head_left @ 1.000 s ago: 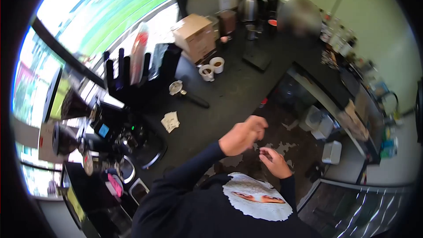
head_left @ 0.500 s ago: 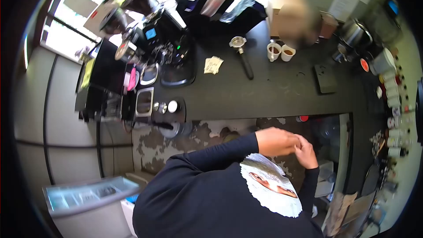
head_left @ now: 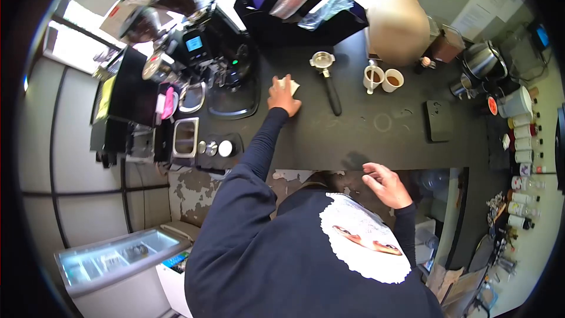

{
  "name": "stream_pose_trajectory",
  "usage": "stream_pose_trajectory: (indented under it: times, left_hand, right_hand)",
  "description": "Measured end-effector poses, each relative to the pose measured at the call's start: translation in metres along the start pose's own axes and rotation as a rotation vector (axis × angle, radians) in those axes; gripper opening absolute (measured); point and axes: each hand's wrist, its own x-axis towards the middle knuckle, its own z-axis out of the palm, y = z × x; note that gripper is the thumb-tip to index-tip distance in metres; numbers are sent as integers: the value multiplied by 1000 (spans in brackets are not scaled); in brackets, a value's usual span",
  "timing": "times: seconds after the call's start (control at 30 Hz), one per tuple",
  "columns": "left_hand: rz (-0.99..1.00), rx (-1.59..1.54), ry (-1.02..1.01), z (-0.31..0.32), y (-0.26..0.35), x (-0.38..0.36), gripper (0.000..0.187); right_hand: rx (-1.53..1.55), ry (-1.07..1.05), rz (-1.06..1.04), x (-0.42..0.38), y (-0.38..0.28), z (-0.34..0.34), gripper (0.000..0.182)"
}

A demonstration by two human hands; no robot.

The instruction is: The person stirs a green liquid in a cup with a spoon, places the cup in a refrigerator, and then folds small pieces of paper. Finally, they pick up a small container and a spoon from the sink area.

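Observation:
My left hand (head_left: 283,99) reaches across the dark counter, its fingers spread over a small pile of pale printed papers (head_left: 292,85). Most of the pile is hidden beneath the fingers. To the right of that hand lies a portafilter (head_left: 328,79), basket end toward the back and black handle toward me. Near the counter's front edge, my right hand (head_left: 385,185) hovers in the air with nothing in it, fingers loosely stretched and thumb apart. Farther back stand two white cups (head_left: 373,78) with brown liquid inside.
A coffee grinder (head_left: 194,47) with a lit display is at the back left. Tampers (head_left: 225,148) and a steel container (head_left: 186,137) sit at the left front. A black flat device (head_left: 436,121), a kettle (head_left: 485,62) and several bottles (head_left: 522,182) line the right.
My hands were together in front of my body. The left has since gone forward and left onto the papers; the right has separated from it and shifted slightly left.

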Motion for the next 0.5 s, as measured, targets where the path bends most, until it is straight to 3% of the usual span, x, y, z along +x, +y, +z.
stream_pose_trajectory:
  times: [0.03, 0.1, 0.2, 0.27, 0.3, 0.37, 0.4, 0.47, 0.5]
  left_hand:
    - [-46, 108, -65, 7, -5, 14, 88]
    - [42, 203, -63, 17, -18, 34, 50]
    - [102, 51, -74, 23, -46, 50, 30]
    - [429, -244, 80, 13, -49, 35, 25]
    - [380, -212, -192, -12, -28, 27, 29]
    - [668, -513, -222, -21, 5, 2, 27]
    - [707, -720, -304, -32, 38, -20, 28]
    - [783, -830, -443, -51, 96, -66, 30]
    - [923, -811, -406, -56, 126, -88, 32]
  right_hand:
    - [37, 16, 31, 0, -2, 7, 39]
    - [75, 22, 91, -1, 0, 13, 40]
    - [-6, 115, 127, -3, -6, 19, 42]
    - [-26, 190, 162, -3, -1, 24, 43]
    - [20, 244, 175, -2, 1, 27, 44]
    - [86, 334, 224, 2, 0, 29, 45]
    - [113, 357, 253, 7, -1, 30, 46]
    - [200, 476, 299, 14, -5, 39, 55]
    - [338, 567, 248, 24, -1, 50, 59]
